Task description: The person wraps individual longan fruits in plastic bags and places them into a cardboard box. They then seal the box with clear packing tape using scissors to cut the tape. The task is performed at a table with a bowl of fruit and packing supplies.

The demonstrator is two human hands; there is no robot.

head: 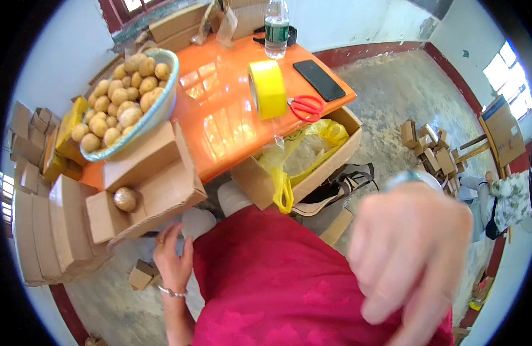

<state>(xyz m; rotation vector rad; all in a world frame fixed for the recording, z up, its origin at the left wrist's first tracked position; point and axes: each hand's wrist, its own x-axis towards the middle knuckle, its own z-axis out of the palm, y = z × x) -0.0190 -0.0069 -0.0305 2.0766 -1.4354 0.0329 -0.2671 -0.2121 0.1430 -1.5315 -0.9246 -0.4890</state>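
Observation:
My left hand (174, 257) is empty, fingers apart, below the edge of an open cardboard box (162, 184) that holds one round brown ball-like thing (125, 199) beside a small carton. My right hand (410, 255), blurred and close to the camera, hangs over the right side of my red clothing; its fingers point down and whether it holds anything cannot be told. A basket (173, 82) full of round brown fruit or potatoes (123, 95) stands on the orange table (231, 147). A roll of yellow tape (270, 90) lies near red-handled scissors (307, 108).
A black phone (319, 80) and a water bottle (276, 32) are on the table. An open carton with a yellow plastic bag (287, 173) sits below its edge. Cardboard boxes (54, 225) stand at left; small boxes (436, 151) are heaped on the floor. Another person (510, 199) is at far right.

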